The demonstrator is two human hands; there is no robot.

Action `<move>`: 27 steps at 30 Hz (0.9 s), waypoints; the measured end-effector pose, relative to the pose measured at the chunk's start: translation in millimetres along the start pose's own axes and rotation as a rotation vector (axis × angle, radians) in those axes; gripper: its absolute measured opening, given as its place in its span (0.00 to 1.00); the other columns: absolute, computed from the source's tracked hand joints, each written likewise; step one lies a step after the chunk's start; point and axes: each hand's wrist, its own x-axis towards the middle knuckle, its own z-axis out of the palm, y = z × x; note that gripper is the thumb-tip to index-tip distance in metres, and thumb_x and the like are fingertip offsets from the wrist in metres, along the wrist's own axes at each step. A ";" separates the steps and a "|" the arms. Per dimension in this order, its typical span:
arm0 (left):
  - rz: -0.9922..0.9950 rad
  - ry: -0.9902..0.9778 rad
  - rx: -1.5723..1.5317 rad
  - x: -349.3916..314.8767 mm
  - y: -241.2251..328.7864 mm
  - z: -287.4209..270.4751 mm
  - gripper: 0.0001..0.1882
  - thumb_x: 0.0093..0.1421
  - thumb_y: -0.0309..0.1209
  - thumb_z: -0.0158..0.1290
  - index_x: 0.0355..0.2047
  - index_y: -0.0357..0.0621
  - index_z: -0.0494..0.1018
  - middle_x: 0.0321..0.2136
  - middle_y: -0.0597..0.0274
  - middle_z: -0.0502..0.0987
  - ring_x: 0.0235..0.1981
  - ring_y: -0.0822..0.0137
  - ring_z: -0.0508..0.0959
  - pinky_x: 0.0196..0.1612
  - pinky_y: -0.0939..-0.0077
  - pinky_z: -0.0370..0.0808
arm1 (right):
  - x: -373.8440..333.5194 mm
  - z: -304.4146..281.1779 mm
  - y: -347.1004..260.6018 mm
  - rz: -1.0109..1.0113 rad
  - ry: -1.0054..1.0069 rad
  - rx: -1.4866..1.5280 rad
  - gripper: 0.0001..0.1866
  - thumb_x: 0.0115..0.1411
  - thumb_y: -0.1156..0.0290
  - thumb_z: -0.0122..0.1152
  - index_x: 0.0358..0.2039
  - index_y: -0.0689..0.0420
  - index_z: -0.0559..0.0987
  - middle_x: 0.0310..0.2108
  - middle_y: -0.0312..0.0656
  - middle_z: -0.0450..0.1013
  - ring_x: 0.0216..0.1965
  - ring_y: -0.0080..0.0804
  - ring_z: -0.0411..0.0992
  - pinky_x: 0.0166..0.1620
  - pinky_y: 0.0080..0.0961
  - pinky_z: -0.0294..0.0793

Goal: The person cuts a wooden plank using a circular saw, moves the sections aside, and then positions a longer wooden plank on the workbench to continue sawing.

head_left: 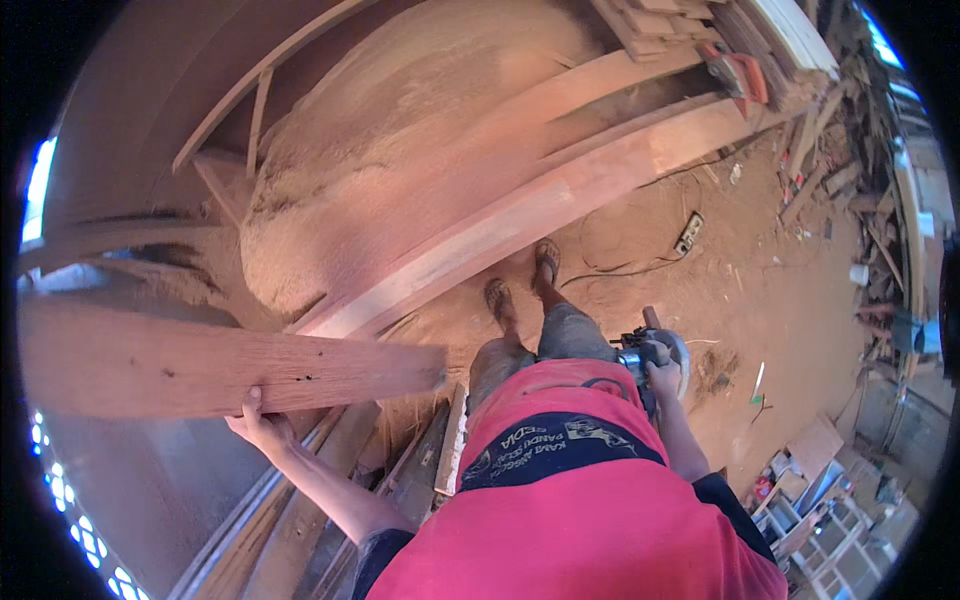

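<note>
My left hand (264, 424) grips the near edge of a long reddish-brown plank (230, 368), thumb on its upper face and the other fingers hidden beneath. The plank reaches out to the left rim, and its right end is slightly blurred. Low at my right side, my right hand (660, 372) is closed around the handle of a power tool with a rounded pale guard, which looks like a circular saw (632, 358). My body partly hides that tool. Ahead of my feet lies a long thick wooden beam (560, 205), running from lower left to upper right.
A large sawdust heap (400, 170) rises behind the beam. An orange power tool (738, 78) rests at the beam's far right end. A socket strip (688, 232) with a cord lies on the dusty floor. Boards (300, 510) lie at left; scrap wood (880, 240) is piled right.
</note>
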 end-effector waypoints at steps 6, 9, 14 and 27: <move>0.144 -0.438 0.705 5.4 -19.0 123.7 0.29 0.41 0.29 0.68 0.43 0.29 0.71 0.36 0.53 0.78 0.35 0.61 0.77 0.42 0.70 0.75 | -0.2 -10.7 -15.9 0.145 -0.008 -0.036 0.25 0.46 0.59 0.69 0.42 0.63 0.83 0.35 0.58 0.81 0.39 0.52 0.81 0.46 0.43 0.78; 0.071 -0.749 0.853 10.8 -72.8 181.2 0.28 0.38 0.35 0.70 0.37 0.32 0.72 0.29 0.53 0.80 0.32 0.60 0.79 0.38 0.66 0.77 | -4.1 -9.9 -15.5 0.160 0.019 0.040 0.26 0.45 0.59 0.68 0.43 0.62 0.83 0.36 0.58 0.81 0.41 0.51 0.81 0.47 0.43 0.78; 0.152 -1.068 1.220 -42.6 -145.4 282.0 0.34 0.34 0.46 0.70 0.38 0.38 0.74 0.33 0.43 0.82 0.37 0.43 0.82 0.42 0.54 0.78 | -6.9 -15.7 -17.1 0.294 0.007 0.108 0.28 0.46 0.59 0.69 0.45 0.63 0.82 0.40 0.63 0.79 0.45 0.58 0.79 0.51 0.47 0.77; 0.066 -1.452 0.934 -81.2 -266.0 378.9 0.49 0.39 0.51 0.70 0.59 0.40 0.69 0.49 0.40 0.77 0.53 0.45 0.78 0.54 0.54 0.75 | 12.2 -28.0 -16.6 0.393 0.110 0.124 0.29 0.43 0.57 0.69 0.45 0.60 0.83 0.39 0.58 0.81 0.43 0.53 0.80 0.49 0.44 0.77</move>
